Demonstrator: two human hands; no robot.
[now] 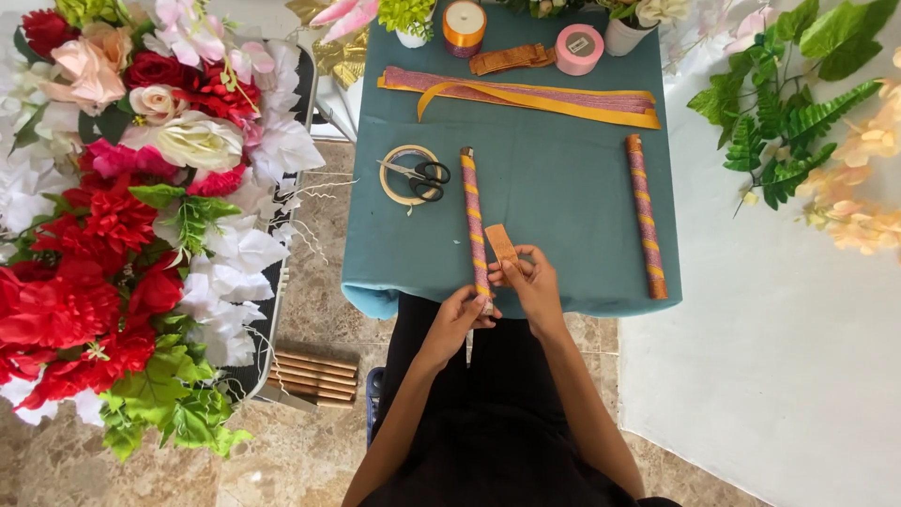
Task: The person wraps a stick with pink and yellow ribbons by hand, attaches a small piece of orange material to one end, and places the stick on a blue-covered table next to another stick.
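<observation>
Head view. The person is sitting at the near edge of a table covered in teal cloth and is working on the lower end of a stick wrapped in a spiral of pink glitter and orange ribbon. The stick is lying lengthwise on the cloth, its near end at the table edge.

The left hand is pinching that near end; its fingers are closed around the stick. The right hand is holding a short orange ribbon strip, fingers curled shut on its lower part, the free end pointing away from the body and lying just beside the stick.

To do this step well, the strip probably needs to be kept taut and laid at a steady slant, while the left hand is keeping the stick from rolling.

A second wrapped stick is lying well apart to the right. Scissors are resting on a tape roll to the left.
</observation>
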